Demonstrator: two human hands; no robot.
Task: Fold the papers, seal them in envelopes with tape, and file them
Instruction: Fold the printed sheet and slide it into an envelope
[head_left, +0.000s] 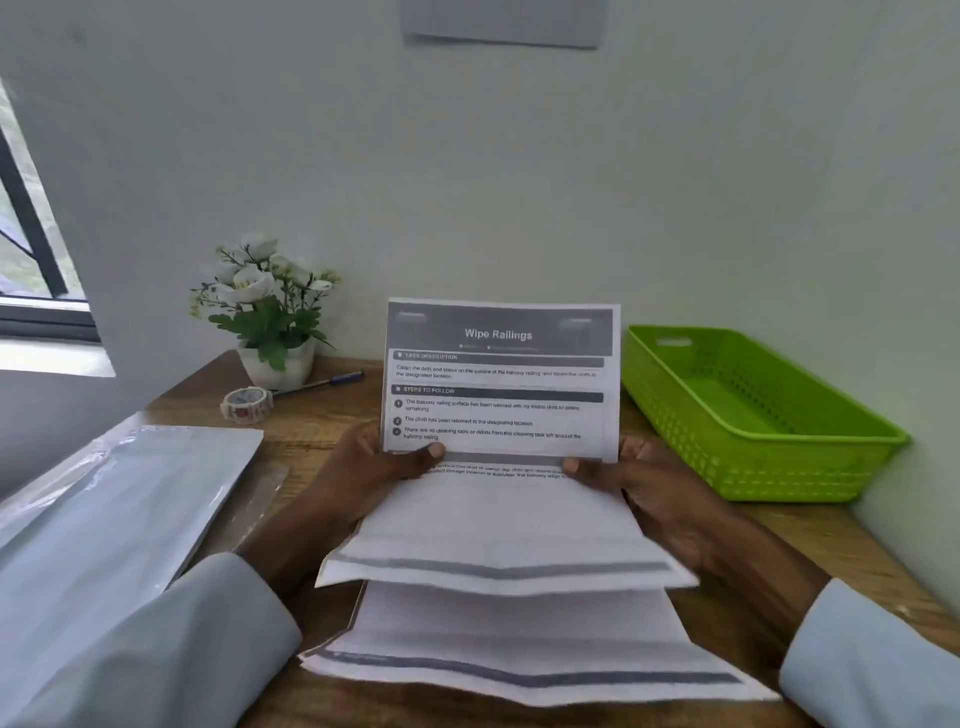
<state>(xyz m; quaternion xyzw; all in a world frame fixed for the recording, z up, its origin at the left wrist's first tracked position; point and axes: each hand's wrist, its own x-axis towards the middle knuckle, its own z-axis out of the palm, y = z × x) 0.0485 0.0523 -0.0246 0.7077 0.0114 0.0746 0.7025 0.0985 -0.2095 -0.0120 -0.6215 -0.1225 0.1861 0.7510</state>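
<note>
Now both hands, left (363, 467) and right (641, 480), pinch the top paper (501, 384) at its fold line, fingers pressed, holding the far half upright over the stack (519, 639) to align edges.

Soft, even daylight comes from the window (31, 249) at left, shadows stay faint, the wide lens bends the edges, and the near papers (519, 639) look blurred.
</note>
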